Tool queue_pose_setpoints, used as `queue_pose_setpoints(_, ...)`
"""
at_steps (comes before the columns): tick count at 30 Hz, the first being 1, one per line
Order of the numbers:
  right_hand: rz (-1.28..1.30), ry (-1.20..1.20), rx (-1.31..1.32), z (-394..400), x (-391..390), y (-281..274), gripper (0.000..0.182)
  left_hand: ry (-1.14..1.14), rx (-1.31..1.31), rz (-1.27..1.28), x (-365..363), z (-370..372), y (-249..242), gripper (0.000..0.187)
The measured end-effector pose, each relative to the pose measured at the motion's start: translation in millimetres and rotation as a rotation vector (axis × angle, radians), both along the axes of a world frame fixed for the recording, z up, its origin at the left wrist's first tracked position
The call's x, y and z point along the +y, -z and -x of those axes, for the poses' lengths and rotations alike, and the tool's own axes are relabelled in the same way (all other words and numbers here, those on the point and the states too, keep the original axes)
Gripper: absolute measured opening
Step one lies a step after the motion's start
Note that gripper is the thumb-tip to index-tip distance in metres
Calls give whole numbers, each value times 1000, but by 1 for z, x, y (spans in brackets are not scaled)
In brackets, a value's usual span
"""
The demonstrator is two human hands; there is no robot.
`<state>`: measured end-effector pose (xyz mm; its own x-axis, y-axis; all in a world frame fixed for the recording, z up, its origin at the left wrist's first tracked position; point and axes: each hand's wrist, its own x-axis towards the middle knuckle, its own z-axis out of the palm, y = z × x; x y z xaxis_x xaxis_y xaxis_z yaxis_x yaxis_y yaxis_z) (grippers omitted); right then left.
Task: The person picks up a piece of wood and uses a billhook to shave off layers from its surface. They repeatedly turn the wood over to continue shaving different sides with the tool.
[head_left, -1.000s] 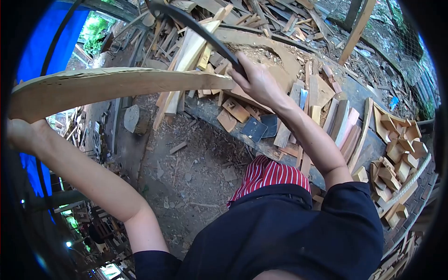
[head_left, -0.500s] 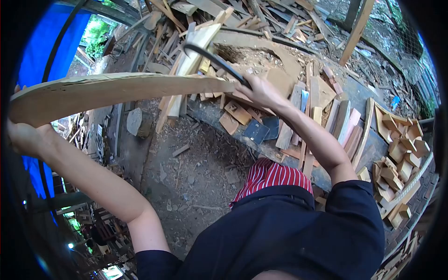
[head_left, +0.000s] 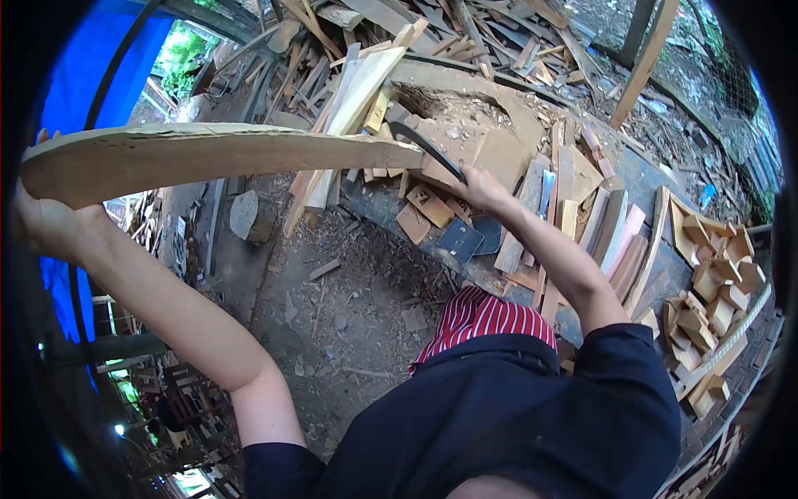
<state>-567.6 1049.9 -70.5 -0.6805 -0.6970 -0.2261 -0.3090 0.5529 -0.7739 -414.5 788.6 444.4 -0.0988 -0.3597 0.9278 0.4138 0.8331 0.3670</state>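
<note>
The left hand [head_left: 50,224] grips the long plank [head_left: 216,154] at its near end. The right hand [head_left: 482,190] is closed on the curved blade [head_left: 420,143], which meets the plank's far tip over the chopping block [head_left: 499,150]. Shallow, controlled cuts look wisest.

Outdoor woodworking yard: wood offcuts [head_left: 499,66] piled everywhere, blue tarp [head_left: 75,83], sawdust-strewn dirt floor [head_left: 349,308].

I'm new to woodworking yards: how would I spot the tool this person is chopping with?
Find the long pale curved plank held up across the left. At its right tip, the right hand grips a dark curved blade meeting the wood. It is the only black, hooked thing among pale offcuts.
</note>
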Motion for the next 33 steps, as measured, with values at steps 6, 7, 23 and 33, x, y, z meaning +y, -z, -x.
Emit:
queue_pose_setpoints(6,392,14,171,0,0,-147,37,13,-116,-62,-31,-12,-16,46)
queue_pose_setpoints(7,439,51,238,-1,-3,-161,30,21,-114,-74,-32,-13,-14,46)
queue_pose_setpoints(23,160,-65,-39,18,2,-97,39,-39,-57,-125,2,-9,7,44)
queue_pose_setpoints(33,196,8,213,-22,2,-64,29,44,-34,-213,36,-2,17,57)
